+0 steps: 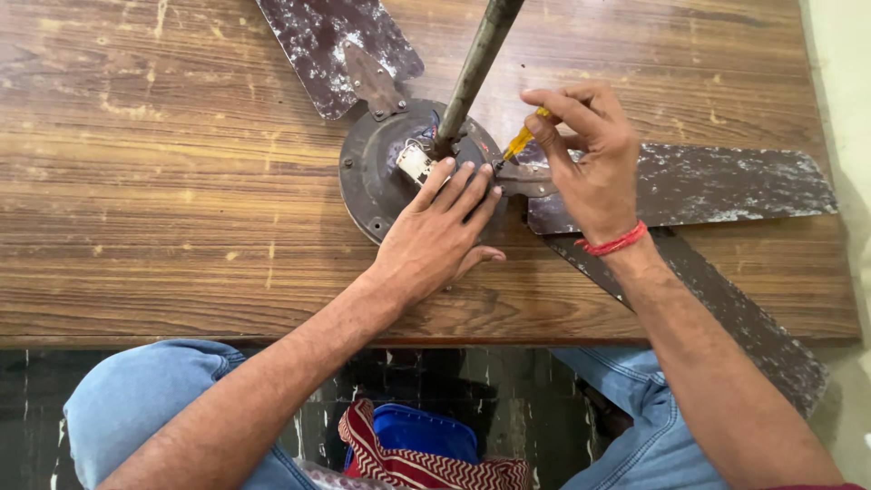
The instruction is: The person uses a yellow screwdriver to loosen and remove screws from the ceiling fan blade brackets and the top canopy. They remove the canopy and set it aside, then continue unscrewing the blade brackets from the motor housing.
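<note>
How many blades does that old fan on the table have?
3 worn brown metal blades show: one at upper left, one pointing right beyond the right hand, one slanting to lower right, under that forearm. None seems hidden.

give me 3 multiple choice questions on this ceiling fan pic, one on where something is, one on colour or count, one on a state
1. Where does the left hand rest?
A. on the fan motor housing
B. on the person's knee
C. on the floor

2. What colour is the handle of the screwdriver?
A. black
B. yellow
C. green

3. How does the fan lie?
A. hanging from a ceiling
B. boxed up
C. flat on the wooden table with its rod pointing up

Answers:
1 A, the fingers lie spread on the round housing.
2 B, a yellow handle shows in the right hand.
3 C, the blades lie flat on the tabletop.
</note>
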